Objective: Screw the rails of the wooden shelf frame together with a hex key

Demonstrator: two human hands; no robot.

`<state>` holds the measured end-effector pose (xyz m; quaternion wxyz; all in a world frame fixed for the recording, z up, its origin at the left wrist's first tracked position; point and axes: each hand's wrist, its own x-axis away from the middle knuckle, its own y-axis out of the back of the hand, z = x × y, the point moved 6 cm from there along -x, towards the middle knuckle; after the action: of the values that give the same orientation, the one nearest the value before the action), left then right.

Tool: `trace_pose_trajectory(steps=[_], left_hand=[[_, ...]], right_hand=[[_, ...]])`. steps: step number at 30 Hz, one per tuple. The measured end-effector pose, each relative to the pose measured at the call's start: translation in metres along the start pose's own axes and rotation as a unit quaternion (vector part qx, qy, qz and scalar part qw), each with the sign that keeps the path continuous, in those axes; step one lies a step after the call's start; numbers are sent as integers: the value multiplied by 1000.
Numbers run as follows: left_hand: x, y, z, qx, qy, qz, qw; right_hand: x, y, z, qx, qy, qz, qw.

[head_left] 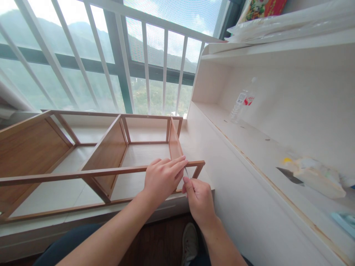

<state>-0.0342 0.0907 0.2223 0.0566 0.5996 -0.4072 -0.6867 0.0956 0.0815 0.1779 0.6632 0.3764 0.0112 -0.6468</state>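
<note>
A brown wooden shelf frame lies on its side on the pale window ledge, with several panels standing between its rails. My left hand is closed over the near rail close to its right end, fingers pointing right. Just below and to the right, my right hand pinches a thin metal rod that looks like a hex key. The rod's upper end meets the underside of the rail by my left fingertips; its lower part is hidden in my right fingers.
A white cabinet borders the frame on the right. On its shelf are a clear plastic bottle, a dark blade-like piece and a crumpled plastic bag. White railings stand behind, before the window. My shoe is on the dark floor.
</note>
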Motion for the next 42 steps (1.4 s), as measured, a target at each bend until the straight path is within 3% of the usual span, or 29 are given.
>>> trace_pose_trajectory(steps=[4,7,12,20,34,42], left_hand=[[0,0,0,1,5,10,1000],[0,0,0,4,5,6,1000],[1,-2,1,7,3,10,1000],[2,-3,1,17,-1,21,1000],[1,-4,2,29,15,12,999],[5,-3,0,46,8,25,999]], right_hand=[[2,-6,-7,-99,-65,-15,993],[2,-7,-9,-113,-77,-23,990],[0,-1,-1,25,-6,-23,999],[-6,9,12,208,49,8,977],[-22,24,14,404,108,127,900],[-39,13,12,476,101,167,857]])
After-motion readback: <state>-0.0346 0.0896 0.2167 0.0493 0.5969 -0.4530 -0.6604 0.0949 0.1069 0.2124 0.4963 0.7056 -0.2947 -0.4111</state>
